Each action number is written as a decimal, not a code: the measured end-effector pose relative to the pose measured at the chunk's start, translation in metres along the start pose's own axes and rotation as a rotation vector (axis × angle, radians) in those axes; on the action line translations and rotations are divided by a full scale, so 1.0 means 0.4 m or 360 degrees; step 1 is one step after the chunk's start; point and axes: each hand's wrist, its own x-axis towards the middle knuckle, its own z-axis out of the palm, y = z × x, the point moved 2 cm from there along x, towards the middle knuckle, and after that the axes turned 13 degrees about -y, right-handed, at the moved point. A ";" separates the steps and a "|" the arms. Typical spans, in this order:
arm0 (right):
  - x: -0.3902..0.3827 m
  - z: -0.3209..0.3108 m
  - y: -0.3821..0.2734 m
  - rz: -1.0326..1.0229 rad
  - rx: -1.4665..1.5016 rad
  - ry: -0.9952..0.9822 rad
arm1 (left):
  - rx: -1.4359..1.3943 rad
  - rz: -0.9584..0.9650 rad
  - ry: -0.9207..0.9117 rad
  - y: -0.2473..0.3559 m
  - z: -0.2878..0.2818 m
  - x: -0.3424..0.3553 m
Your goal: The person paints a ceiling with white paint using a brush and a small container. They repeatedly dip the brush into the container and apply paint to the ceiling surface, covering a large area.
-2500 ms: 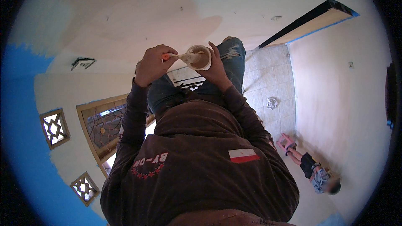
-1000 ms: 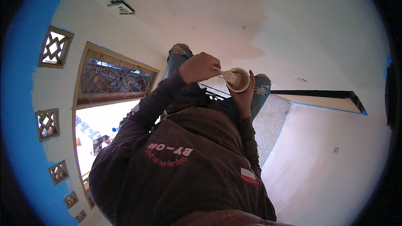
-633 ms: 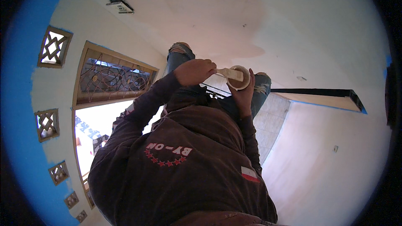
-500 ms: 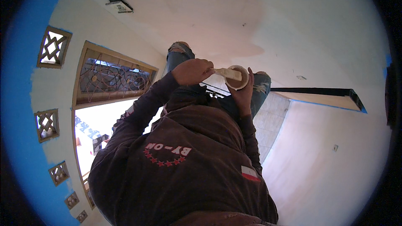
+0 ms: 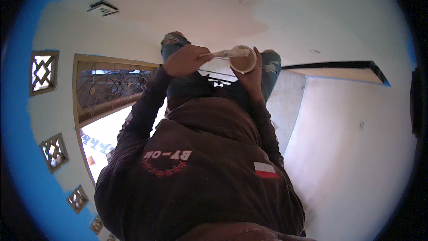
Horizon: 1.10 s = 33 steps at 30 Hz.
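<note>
My left hand [image 5: 185, 60] is closed around the handle of a paintbrush [image 5: 225, 54]. The brush lies level, its pale head over the mouth of a small round tub [image 5: 249, 64]. Brownish paint shows inside the tub, within a white rim. My right hand [image 5: 252, 79] grips the tub from below and the right side, its thumb and fingers around the wall. Whether the bristles touch the paint I cannot tell.
Ahead is a pale wall [image 5: 307, 22] with a pinkish patch [image 5: 214, 9] and a small switch plate [image 5: 103, 8]. A barred window [image 5: 113, 85], lattice vents [image 5: 43, 72] and blue paint [image 5: 18, 151] are at left. A dark-edged ledge [image 5: 332, 65] juts out at right.
Both hands, with brush and tub, sit slightly further left and higher in the view, as do my knees. The brush now lies more level, reaching over the tub. The background has shifted as well.
</note>
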 end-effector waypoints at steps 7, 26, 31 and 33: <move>0.010 -0.002 -0.035 0.0074 0.0384 0.0051 | -0.0044 -0.0023 -0.0068 0.015 -0.009 0.001; 0.004 0.000 -0.023 0.0045 0.0305 0.0018 | -0.0143 0.0010 -0.0011 0.061 -0.007 -0.020; 0.003 0.003 -0.018 0.0015 0.0270 0.0003 | -0.0088 -0.0020 -0.0059 0.040 0.006 -0.022; 0.004 0.003 -0.014 0.0018 0.0199 0.0009 | -0.0069 0.0014 -0.0030 0.041 0.007 -0.025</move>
